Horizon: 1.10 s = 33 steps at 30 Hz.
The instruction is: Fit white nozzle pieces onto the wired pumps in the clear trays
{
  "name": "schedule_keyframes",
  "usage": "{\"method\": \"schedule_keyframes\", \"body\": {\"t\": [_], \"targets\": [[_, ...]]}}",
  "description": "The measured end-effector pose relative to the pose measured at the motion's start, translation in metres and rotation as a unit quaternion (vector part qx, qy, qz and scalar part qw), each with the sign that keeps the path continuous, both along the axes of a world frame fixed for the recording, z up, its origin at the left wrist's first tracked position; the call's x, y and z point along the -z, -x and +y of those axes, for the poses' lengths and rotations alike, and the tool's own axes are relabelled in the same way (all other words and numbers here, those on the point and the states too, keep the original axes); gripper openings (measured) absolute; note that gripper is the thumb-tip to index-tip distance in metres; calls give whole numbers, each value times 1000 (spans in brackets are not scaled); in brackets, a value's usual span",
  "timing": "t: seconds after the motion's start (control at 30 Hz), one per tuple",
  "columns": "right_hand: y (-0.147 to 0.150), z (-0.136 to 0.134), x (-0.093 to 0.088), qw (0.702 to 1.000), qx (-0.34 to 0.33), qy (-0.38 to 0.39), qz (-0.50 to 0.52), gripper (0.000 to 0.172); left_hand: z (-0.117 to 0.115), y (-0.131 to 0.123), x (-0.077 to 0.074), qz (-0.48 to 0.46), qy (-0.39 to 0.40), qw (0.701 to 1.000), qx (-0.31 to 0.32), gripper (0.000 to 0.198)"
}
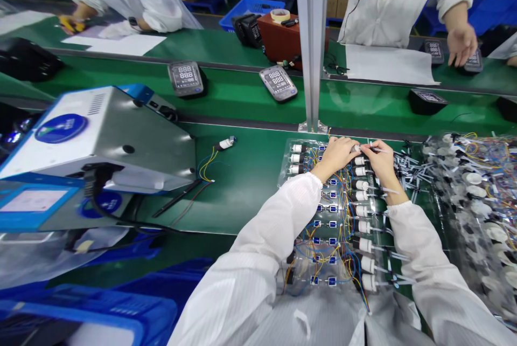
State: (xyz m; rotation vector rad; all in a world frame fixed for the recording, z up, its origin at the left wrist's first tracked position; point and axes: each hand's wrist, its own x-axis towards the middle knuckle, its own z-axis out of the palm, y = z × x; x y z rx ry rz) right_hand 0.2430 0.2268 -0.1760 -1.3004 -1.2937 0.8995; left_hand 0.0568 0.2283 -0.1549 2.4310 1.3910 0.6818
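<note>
My left hand (338, 153) is closed around a small white-and-black pump (355, 148) at the far end of a clear plastic tray (287, 165). Right beside it, my right hand (380, 160) pinches a short thin tube (375, 149) at the pump's end. The fingers partly cover where tube and pump meet. Below my hands, the tray holds rows of white pumps (363, 226), several with pale tubes sticking out to the right. Small blue parts (332, 224) with yellow, blue and red wires lie in the middle rows.
Loose short tubes (412, 171) are heaped right of the tray. Farther right lie stacked trays of wired parts (476, 189). A metal test box (141, 141) and a loose wired pump (224, 144) are on the left. A metal post (312, 44) rises ahead; display units (278, 83) sit on the green conveyor beyond.
</note>
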Motion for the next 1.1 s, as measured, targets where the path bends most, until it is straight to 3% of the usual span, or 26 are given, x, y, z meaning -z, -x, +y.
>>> {"method": "schedule_keyframes", "body": {"t": [0.3, 0.47, 0.63, 0.7, 0.77, 0.9, 1.1], "targets": [[2, 4, 7, 1000, -2, -22, -12, 26, 1, -3, 2, -11, 10, 1000, -6, 32], [0, 3, 1, 989, -6, -57, -140, 20, 0, -4, 2, -10, 9, 1000, -8, 31], [-1, 6, -16, 953, -35, -104, -281, 10, 0, -5, 2, -3, 5, 1000, -14, 31], [0, 7, -17, 957, -51, -97, -269, 12, 0, -5, 1, -3, 6, 1000, -17, 31], [0, 5, -14, 977, -50, -74, -194, 16, 0, -5, 1, -5, 11, 1000, -18, 30], [0, -1, -3, 998, 1, -36, -46, 25, 0, -6, 0, -5, 14, 1000, -13, 32], [-2, -3, -8, 986, -14, -65, -154, 21, 0, -7, 2, -6, 3, 1000, -21, 30]]}}
